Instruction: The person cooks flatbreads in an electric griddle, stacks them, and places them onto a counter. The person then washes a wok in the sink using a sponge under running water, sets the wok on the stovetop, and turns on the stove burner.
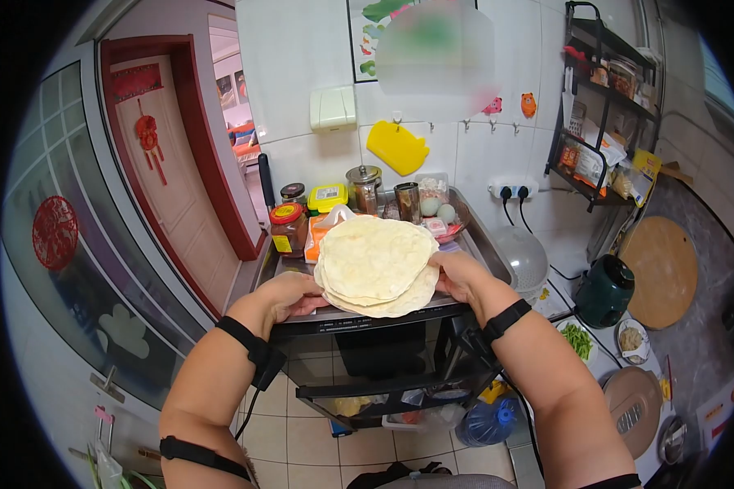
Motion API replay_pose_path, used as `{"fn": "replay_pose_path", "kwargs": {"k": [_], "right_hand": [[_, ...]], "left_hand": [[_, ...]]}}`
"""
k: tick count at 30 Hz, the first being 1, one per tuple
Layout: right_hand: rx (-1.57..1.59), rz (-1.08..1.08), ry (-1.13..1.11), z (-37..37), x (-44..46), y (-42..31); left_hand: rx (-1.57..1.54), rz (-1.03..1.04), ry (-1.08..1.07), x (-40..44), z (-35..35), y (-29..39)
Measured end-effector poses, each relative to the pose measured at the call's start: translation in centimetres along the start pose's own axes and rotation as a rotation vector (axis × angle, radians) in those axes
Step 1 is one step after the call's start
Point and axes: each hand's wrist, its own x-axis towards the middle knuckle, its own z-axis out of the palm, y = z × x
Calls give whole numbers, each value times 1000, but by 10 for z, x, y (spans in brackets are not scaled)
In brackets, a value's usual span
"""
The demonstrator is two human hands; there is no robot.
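Note:
A stack of thin, pale round flatbreads [375, 261] is held level in front of me, over the near edge of a metal-topped stand [485, 248]. My left hand [295, 293] grips the stack's left edge, its fingers reaching underneath. On the opposite side my right hand [457, 275] holds the right edge, with the fingertips partly hidden by the bread. Just behind the left hand are a red-lidded jar [287, 230] and an orange-and-white package [313, 238]. Eggs [446, 213] lie behind the stack, towards the right.
A glass jar [364, 189] and a yellow-lidded tub [328, 196] stand at the back. To the right are a clear bowl [519, 261], a dark green appliance [605, 289], a plate of chopped greens [577, 341] and a round wooden board [659, 273]. A black shelf rack [603, 106] hangs above.

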Motion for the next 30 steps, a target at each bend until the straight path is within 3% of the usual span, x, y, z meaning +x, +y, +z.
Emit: {"fn": "replay_pose_path", "kwargs": {"k": [7,10,12,16,18,19,21,24,27,29,30], "right_hand": [[-31,-36,24,-2,-3,0],[-171,-74,94,-9,-16,-8],[-190,-173,77,-17,-28,-11],[-125,-269,174,-33,-77,-13],[-69,-365,115,-49,-102,-7],[-60,-364,130,-60,-113,-1],[-92,-347,91,-83,-138,19],[-332,-258,191,-126,-172,69],[-307,-131,308,-158,-206,140],[-232,-148,436,-173,-231,201],[-522,-297,501,-180,-243,228]], "left_hand": [[-31,8,16,-11,7,5],[63,43,131,-19,10,9],[267,178,294,-20,9,5],[264,254,299,-30,3,-10],[385,590,410,-27,-4,-30],[396,590,396,-32,3,-36],[202,907,308,-54,22,-47],[112,684,-28,-94,64,-68],[79,449,-379,-77,101,-124],[86,217,-455,-37,121,-182],[213,194,-488,-22,135,-197]]}}
